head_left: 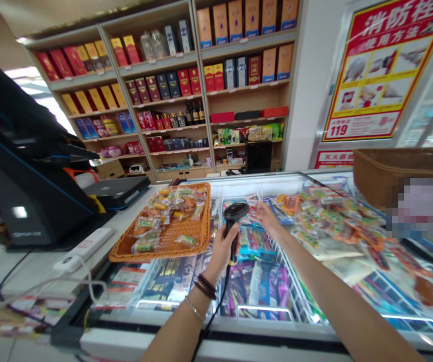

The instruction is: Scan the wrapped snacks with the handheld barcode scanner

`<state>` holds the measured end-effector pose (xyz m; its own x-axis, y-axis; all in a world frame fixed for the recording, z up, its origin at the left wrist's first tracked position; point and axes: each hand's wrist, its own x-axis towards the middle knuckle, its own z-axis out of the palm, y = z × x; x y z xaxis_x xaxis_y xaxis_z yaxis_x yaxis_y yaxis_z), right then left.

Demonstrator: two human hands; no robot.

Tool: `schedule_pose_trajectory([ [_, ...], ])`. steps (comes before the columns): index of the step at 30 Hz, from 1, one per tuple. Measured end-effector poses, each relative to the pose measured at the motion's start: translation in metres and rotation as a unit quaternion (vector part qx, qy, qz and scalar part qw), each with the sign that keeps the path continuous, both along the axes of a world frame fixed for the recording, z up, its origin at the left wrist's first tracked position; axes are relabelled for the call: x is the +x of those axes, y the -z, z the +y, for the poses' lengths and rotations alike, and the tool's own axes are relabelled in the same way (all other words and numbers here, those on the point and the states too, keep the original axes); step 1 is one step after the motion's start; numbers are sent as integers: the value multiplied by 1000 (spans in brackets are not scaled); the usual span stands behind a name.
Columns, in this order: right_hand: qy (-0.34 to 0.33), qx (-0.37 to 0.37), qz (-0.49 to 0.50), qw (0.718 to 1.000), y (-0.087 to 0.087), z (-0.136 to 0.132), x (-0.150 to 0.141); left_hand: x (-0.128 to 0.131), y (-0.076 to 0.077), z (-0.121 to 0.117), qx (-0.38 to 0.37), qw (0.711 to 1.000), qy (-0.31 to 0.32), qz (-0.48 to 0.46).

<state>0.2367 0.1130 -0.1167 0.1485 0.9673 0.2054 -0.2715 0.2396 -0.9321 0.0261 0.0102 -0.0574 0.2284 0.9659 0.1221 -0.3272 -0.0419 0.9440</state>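
My left hand is wrapped round the handle of a black barcode scanner, whose head points forward and whose cable hangs down past my wrist. To its right, my right hand has its fingers pinched at what looks like a small clear-wrapped packet, partly blurred, close by the scanner's head. Left of the scanner, an orange woven basket holds several wrapped snacks. More wrapped snacks lie spread on the freezer top to the right of my right hand.
Under my hands is a glass-topped chest freezer with wire baskets of colourful packs. A black checkout terminal, a scale and a white power strip stand left. A brown basket is at right; shelves of boxes stand behind.
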Motion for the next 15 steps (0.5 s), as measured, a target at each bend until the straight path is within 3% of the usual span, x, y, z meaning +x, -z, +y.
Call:
schedule_pose_trajectory([
  [9,6,-6,21,1000,5,4,4,-2,0,-2,6,1000,12,5],
  [15,47,8,-19,999,13,12,1,0,0,0,13,1000,23,9],
])
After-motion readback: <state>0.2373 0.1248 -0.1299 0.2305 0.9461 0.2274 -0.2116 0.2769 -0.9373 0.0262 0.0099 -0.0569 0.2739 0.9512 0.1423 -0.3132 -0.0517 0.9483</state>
